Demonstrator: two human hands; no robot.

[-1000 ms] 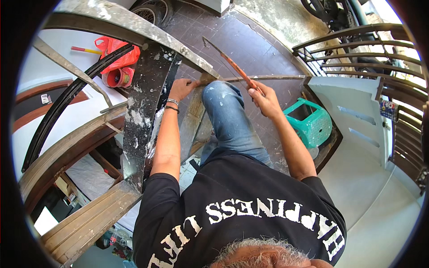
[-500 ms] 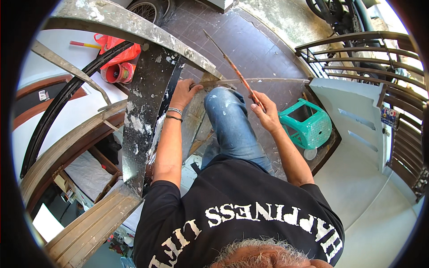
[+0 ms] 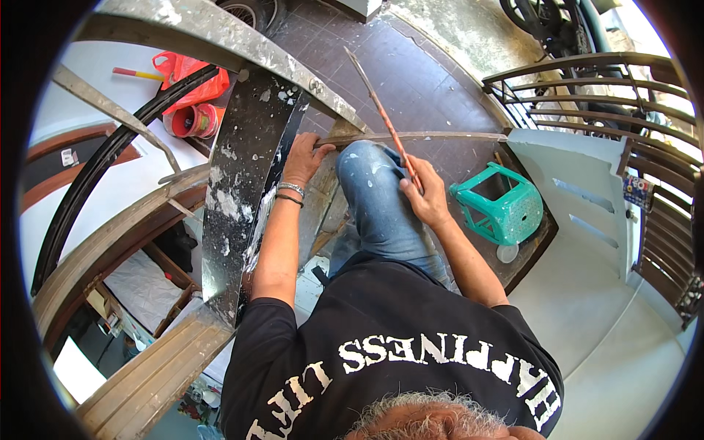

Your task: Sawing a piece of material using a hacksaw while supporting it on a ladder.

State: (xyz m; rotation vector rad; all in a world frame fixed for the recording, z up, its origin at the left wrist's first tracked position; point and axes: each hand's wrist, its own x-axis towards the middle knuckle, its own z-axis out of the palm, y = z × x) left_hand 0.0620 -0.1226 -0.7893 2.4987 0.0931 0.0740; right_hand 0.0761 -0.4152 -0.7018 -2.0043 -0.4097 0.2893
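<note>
My right hand (image 3: 425,191) is closed on a long, narrow, worn orange hacksaw (image 3: 390,125), which points up and away from me over my raised knee (image 3: 367,183) in paint-spotted jeans. The saw lies across the view of a thin wooden strip (image 3: 447,136) that runs sideways just beyond the knee. My left hand (image 3: 306,155) grips that strip near its left end, fingers curled over it. Just left of this hand is a broad dark board (image 3: 238,169) spattered with white paint, under a pale, stained beam (image 3: 183,37).
A teal plastic stool (image 3: 502,205) lies tipped at right beside a slatted railing (image 3: 587,81), with a motorbike (image 3: 528,26) beyond. At left are a red bucket (image 3: 191,121), a red plastic bag (image 3: 198,81), a curved black rail (image 3: 103,169) and a wooden ledge (image 3: 154,352).
My right hand has moved down toward me and slightly left with the saw, whose tip has shifted right. My left hand stays on the strip; the whole view has shifted slightly.
</note>
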